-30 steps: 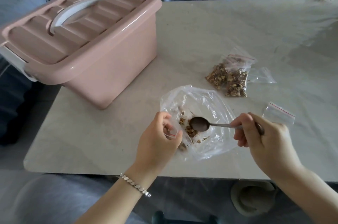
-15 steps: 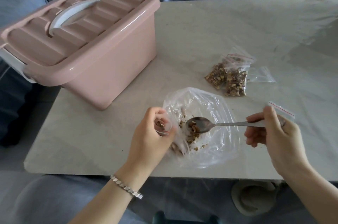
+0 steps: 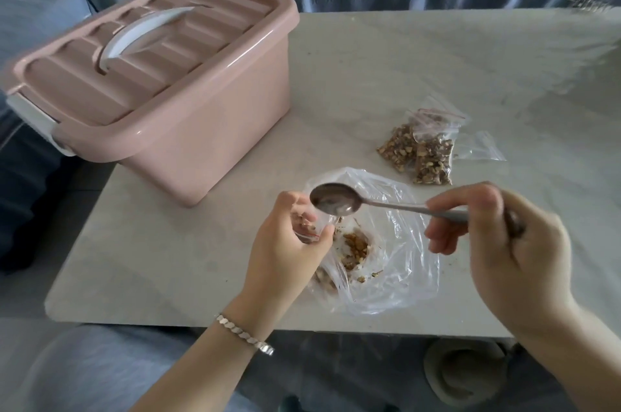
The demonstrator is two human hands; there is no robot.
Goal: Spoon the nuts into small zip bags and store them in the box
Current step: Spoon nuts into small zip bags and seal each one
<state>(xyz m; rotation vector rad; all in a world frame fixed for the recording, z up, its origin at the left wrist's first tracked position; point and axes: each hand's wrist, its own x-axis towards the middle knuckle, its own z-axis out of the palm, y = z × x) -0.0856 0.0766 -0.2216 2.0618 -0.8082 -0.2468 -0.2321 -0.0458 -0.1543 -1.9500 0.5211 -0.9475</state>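
While the pink plastic storage box (image 3: 188, 129) sits closed at the left end of the pale stone worktop (image 3: 386, 58), the left hand (image 3: 285, 253) holds a small clear zip bag (image 3: 311, 228) upright just beside it. Its fingers (image 3: 290, 201) are curled round the film, and a few nut pieces show inside. A slim metal spoon (image 3: 336, 199) hovers over the bag's mouth, its bowl apparently empty.

Below lies a large crumpled clear plastic bag (image 3: 403, 277) with the remaining chopped brown nuts (image 3: 354, 247) heaped near its left side. Farther back, two filled small zip bags (image 3: 416, 152) rest touching each other, with an empty flat zip bag (image 3: 480, 149) just to their right. The right hand (image 3: 497, 243) pinches the spoon handle, fingers (image 3: 463, 199) clamped on it.

The small bag is likely light, floppy and slick, so it is best held just under the zip strip, where the rim is stiffer. The nuts look dry and crumbly and would scatter easily. The filled packs should be soft and lumpy, and could be lifted by their sealed tops.
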